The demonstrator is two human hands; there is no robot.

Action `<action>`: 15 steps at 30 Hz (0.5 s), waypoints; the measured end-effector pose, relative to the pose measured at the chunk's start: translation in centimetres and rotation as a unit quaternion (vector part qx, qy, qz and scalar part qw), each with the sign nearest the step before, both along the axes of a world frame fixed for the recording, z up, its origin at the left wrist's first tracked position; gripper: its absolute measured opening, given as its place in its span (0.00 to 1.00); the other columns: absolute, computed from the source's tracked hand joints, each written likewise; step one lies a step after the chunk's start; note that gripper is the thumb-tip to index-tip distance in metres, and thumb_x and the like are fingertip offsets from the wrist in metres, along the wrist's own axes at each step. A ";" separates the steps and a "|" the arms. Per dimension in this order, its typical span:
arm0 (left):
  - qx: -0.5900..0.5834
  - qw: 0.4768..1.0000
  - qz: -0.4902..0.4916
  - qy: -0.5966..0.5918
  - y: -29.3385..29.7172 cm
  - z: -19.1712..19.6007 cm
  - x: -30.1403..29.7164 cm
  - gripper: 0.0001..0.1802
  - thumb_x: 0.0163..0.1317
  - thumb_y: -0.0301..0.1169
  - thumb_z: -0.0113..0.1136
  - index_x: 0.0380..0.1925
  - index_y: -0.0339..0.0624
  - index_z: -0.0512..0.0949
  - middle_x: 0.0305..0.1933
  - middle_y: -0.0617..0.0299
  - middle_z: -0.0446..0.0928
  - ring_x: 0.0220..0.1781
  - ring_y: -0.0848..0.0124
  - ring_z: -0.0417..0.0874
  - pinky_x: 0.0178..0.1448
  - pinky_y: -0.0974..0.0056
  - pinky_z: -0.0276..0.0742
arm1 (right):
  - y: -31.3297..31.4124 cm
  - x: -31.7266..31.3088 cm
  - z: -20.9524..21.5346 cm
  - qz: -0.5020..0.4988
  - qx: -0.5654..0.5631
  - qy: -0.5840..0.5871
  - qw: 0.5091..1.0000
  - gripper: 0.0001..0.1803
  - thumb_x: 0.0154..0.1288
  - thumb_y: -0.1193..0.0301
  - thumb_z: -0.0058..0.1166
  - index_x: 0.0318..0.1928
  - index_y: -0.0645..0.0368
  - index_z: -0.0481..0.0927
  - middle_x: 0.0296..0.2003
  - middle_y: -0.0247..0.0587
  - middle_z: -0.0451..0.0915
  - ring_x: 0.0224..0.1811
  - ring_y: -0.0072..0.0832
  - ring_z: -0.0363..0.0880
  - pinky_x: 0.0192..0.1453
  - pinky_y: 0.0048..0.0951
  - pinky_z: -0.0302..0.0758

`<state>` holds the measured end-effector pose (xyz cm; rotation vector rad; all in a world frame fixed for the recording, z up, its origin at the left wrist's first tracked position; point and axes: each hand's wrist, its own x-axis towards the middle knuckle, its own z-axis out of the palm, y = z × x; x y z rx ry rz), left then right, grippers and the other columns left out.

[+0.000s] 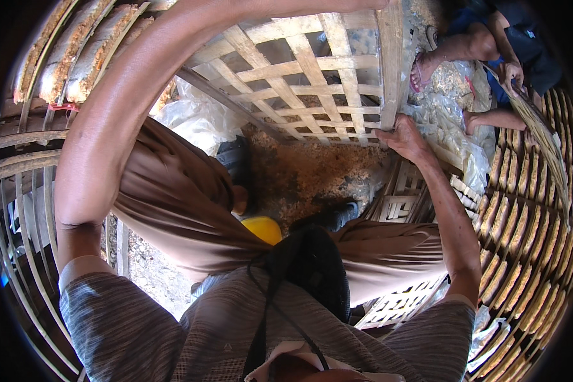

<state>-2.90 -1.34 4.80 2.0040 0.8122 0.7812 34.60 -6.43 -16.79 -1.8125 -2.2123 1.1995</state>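
A woven bamboo lattice tray (328, 63) with wooden side bars is tilted up in front of me. My right hand (406, 137) is closed on its near right corner, at the lower end of the right side bar (391, 70). From the left, my left arm arches over the tray to its far right corner. Only a bit of my left hand (370, 5) shows at the top edge of the picture, and its fingers are cut off from view.
Racks with rows of pale brown slabs (522, 216) stand at the right. More crusted slabs (76, 54) lie on slats at the upper left. Clear plastic sheeting (452, 140) lies near a co-worker's bare legs; that person's hand (509, 73) holds long strips. A yellow object (262, 229) sits between my legs.
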 end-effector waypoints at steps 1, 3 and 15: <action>0.001 1.000 -0.001 -0.004 0.0 0.1 0.2 0.22 0.73 0.34 0.66 0.62 0.35 0.78 0.59 0.41 0.85 0.58 0.51 0.90 0.65 0.44 0.86 | 0.1 -0.1 0.1 0.002 -0.014 0.003 1.000 0.16 0.67 0.72 0.68 0.53 0.66 0.88 0.43 0.44 0.92 0.44 0.22 0.86 0.52 0.34 0.83; -0.006 1.000 -0.007 -0.014 0.5 -0.5 0.5 0.22 0.73 0.34 0.66 0.62 0.35 0.78 0.59 0.41 0.85 0.58 0.51 0.90 0.65 0.44 0.86 | -0.2 0.2 0.1 0.009 -0.005 -0.011 1.000 0.16 0.67 0.72 0.68 0.54 0.66 0.87 0.44 0.45 0.92 0.44 0.23 0.86 0.53 0.34 0.83; 0.013 0.999 0.030 0.011 -0.4 0.3 0.6 0.24 0.71 0.34 0.67 0.63 0.36 0.78 0.61 0.40 0.84 0.62 0.49 0.87 0.67 0.40 0.84 | -0.5 -0.9 1.2 -0.039 0.042 0.137 0.989 0.17 0.72 0.75 0.64 0.59 0.65 0.84 0.45 0.40 0.90 0.45 0.18 0.82 0.51 0.28 0.83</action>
